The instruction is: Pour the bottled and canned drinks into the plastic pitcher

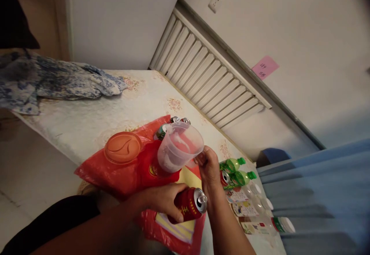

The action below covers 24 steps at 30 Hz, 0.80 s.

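My left hand (166,201) is wrapped around a red drink can (185,207), tilted, its top open and the pull tab raised. My right hand (208,166) has its fingers closed at the right rim of a translucent plastic jug (173,152); any handle is hidden behind the fingers. The jug leans, and its mouth faces up and right. Beneath both hands lies a red plastic bag (106,174) with yellow printed areas. A round orange lid (123,147) rests on the bag, left of the jug.
Several cans (160,132) stand behind the jug. On the right are green-capped bottles (243,178), another red can (224,178) and clear white-capped bottles (254,224). A patterned cloth (72,79) lies on the table (150,97). A radiator (208,73) runs along the wall.
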Each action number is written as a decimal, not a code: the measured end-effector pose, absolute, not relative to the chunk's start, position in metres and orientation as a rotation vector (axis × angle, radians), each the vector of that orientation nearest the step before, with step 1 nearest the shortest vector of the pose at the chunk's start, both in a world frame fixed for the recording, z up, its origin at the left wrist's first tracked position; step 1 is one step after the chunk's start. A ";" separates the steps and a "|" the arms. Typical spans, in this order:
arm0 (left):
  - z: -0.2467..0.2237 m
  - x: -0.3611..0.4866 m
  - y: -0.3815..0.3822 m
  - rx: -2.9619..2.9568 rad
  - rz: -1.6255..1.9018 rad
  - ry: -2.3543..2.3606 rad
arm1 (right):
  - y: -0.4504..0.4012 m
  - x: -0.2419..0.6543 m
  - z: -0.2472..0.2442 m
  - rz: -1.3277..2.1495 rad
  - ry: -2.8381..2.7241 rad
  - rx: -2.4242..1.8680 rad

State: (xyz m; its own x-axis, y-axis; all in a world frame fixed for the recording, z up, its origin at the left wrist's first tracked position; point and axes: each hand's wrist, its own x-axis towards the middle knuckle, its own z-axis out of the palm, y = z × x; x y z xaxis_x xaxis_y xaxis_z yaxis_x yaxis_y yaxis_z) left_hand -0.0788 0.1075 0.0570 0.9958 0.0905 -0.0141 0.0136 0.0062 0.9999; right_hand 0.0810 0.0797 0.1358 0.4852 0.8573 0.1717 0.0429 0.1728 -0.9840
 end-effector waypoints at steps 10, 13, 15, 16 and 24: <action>0.061 -0.080 0.122 1.480 0.147 0.081 | 0.055 0.101 0.216 0.403 -0.865 -1.326; 0.062 -0.080 0.127 1.430 0.180 0.089 | 0.043 0.110 0.235 0.360 -0.888 -1.366; 0.065 -0.081 0.130 1.438 0.245 0.116 | 0.034 0.116 0.244 0.343 -0.913 -1.419; 0.067 -0.081 0.132 1.450 0.281 0.142 | 0.029 0.119 0.247 0.343 -0.922 -1.446; 0.067 -0.075 0.145 1.538 0.529 0.441 | -0.007 0.133 0.251 0.389 -0.891 -1.562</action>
